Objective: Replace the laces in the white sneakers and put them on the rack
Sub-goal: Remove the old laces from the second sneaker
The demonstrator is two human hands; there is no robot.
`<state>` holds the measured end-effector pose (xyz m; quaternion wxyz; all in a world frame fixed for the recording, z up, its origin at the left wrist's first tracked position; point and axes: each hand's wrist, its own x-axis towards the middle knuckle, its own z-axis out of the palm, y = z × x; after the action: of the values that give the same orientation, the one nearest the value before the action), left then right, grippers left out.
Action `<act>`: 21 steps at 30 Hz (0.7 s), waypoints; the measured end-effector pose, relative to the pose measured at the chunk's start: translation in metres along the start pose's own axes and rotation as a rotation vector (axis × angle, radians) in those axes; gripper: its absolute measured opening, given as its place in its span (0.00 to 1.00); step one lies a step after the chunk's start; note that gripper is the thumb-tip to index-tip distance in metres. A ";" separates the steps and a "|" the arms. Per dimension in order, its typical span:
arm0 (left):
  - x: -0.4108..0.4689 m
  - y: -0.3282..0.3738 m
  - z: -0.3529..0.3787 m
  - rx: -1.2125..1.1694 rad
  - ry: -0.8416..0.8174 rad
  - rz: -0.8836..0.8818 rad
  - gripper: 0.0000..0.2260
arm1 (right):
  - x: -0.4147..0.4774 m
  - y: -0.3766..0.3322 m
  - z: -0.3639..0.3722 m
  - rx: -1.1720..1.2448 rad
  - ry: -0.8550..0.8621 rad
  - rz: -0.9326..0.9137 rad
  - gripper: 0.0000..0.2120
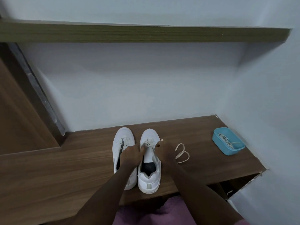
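Two white sneakers stand side by side on the brown wooden bench (65,168), toes toward the wall. The left sneaker (123,140) has empty eyelets. The right sneaker (148,177) carries a lace across its lower eyelets. My left hand (131,154) reaches over the left shoe and pinches the lace at the right shoe's tongue. Beside that shoe's right edge, my right hand (164,151) holds a lace end. A loose off-white lace (182,151) loops on the bench just right of that hand.
A small blue tray (219,144) holding more laces sits at the bench's far right, close to the side wall. A wooden shelf (146,34) runs along the wall above. Purple cloth (154,211) shows at the bottom edge. A wooden door frame stands at left.
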<state>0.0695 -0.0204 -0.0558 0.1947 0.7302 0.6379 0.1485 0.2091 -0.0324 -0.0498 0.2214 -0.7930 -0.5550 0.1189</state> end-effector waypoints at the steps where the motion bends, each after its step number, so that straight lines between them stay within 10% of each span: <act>1: 0.002 -0.002 -0.001 -0.071 -0.006 -0.016 0.20 | 0.000 0.002 0.000 -0.010 -0.033 -0.017 0.10; 6: 0.011 -0.005 0.003 -0.116 -0.168 0.071 0.16 | -0.002 -0.004 -0.005 -0.048 0.002 -0.087 0.10; 21: 0.011 -0.006 0.008 -0.072 0.219 0.106 0.12 | 0.003 0.000 -0.004 0.052 0.008 0.118 0.10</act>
<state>0.0699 -0.0098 -0.0659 0.1421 0.7348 0.6100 0.2602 0.2120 -0.0307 -0.0462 0.2369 -0.8187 -0.5031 0.1430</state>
